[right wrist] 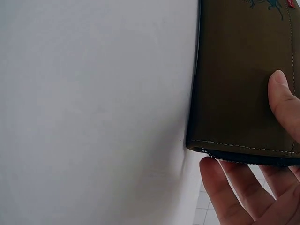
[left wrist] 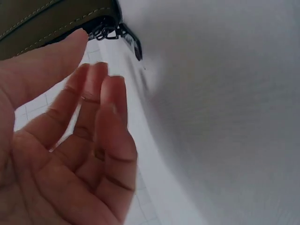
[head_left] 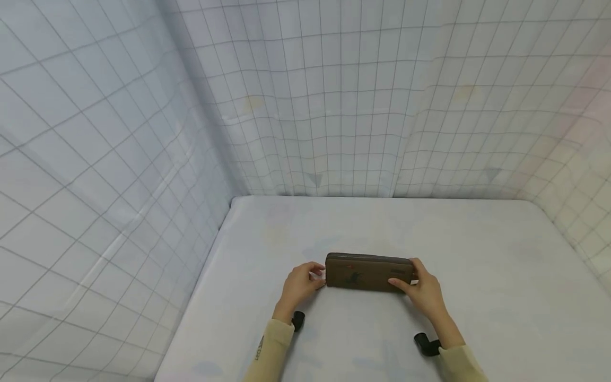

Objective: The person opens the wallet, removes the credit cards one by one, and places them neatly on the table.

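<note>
Covering your left forearm: one cream sleeve [head_left: 269,347], dark lettering along it, too small to read surely. At that wrist: one black device [head_left: 298,321].

Your left hand [head_left: 299,286]: fingers loosely bent, thumb apart from them, nothing grasped; it lies just beside the near end of the wallet. Whether the thumb tip touches cannot be told.

Just beyond those fingertips: one metal zip pull [left wrist: 132,43], hanging free at the wallet's corner; pale marks on it, illegible.

Between your hands: one olive-brown long zip wallet [head_left: 363,273], pale-stitched, upright on a long edge over the white table [head_left: 477,254]. Whether it bears on the table is unclear. Front face: a dark running-animal figure [head_left: 354,278] and a small red mark [head_left: 349,266] nearer your left hand; a small line of marking nearer your right, unreadable. No brand can be made out.

Your right hand [head_left: 426,294]: grasping the wallet's other end, thumb on the front face, fingers round the end.

Progress, as judged: wallet raised on edge and steadied, done; zip pull not taken up. Whether the zip is fully closed cannot be told, so what is left stays uncertain.
</note>
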Demonstrator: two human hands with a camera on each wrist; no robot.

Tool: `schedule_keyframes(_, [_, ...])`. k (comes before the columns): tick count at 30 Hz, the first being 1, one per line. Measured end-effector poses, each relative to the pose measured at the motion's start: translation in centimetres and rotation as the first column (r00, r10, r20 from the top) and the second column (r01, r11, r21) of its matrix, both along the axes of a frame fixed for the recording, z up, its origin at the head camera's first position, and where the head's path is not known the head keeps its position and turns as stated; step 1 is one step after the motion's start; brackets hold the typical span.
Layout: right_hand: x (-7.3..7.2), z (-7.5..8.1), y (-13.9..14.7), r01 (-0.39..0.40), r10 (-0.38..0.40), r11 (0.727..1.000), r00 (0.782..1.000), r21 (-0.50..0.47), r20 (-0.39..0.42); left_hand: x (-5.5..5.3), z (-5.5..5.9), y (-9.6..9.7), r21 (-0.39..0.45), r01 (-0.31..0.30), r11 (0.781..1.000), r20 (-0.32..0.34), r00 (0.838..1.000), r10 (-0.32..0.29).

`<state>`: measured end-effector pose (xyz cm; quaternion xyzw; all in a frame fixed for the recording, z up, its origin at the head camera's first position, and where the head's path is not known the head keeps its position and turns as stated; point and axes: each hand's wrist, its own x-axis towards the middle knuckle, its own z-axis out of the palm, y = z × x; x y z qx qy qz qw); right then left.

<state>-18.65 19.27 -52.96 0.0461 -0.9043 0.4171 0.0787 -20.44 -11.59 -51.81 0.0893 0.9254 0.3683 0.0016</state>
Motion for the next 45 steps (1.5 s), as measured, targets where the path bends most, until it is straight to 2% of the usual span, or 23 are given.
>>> schedule_keyframes(4, [0.0,-0.1,-0.1,0.008,-0.007,1.000,1.000,0.021,-0.014,0.4,0.6,-0.1,-0.088,-0.053,0.995,0.022,0.998,0.055])
schedule_keyframes(7, [0.1,-0.2,-0.1,0.018,-0.017,0.999,1.000,0.031,-0.018,0.7,0.8,-0.1,-0.134,-0.067,0.989,0.052,0.996,0.075])
schedule_keyframes(14, [0.3,-0.2,-0.2,0.040,-0.038,0.998,0.999,0.053,-0.030,0.7,0.2,0.5,-0.217,-0.105,0.970,0.030,0.993,0.114])
schedule_keyframes(17, [0.3,-0.3,-0.2,0.043,-0.041,0.998,0.999,0.046,-0.036,0.5,0.0,0.8,-0.239,-0.127,0.963,0.030,0.990,0.138])
schedule_keyframes(22, [0.3,-0.3,-0.1,0.059,-0.057,0.998,0.997,0.036,-0.058,0.1,0.2,1.4,-0.251,-0.145,0.957,0.075,0.983,0.169])
schedule_keyframes(30, [0.3,-0.5,-0.3,0.056,-0.054,0.998,0.996,0.030,-0.074,0.1,0.8,1.8,-0.278,-0.190,0.941,0.101,0.969,0.226])
schedule_keyframes(40, [0.1,-0.7,-0.3,0.052,-0.050,0.998,0.996,0.026,-0.073,-0.5,1.6,2.4,-0.356,-0.172,0.918,0.152,0.959,0.238])
schedule_keyframes(45, [0.3,-0.5,-0.3,0.051,-0.049,0.998,0.997,0.021,-0.063,-0.6,1.5,2.5,-0.352,-0.156,0.923,0.173,0.958,0.228])
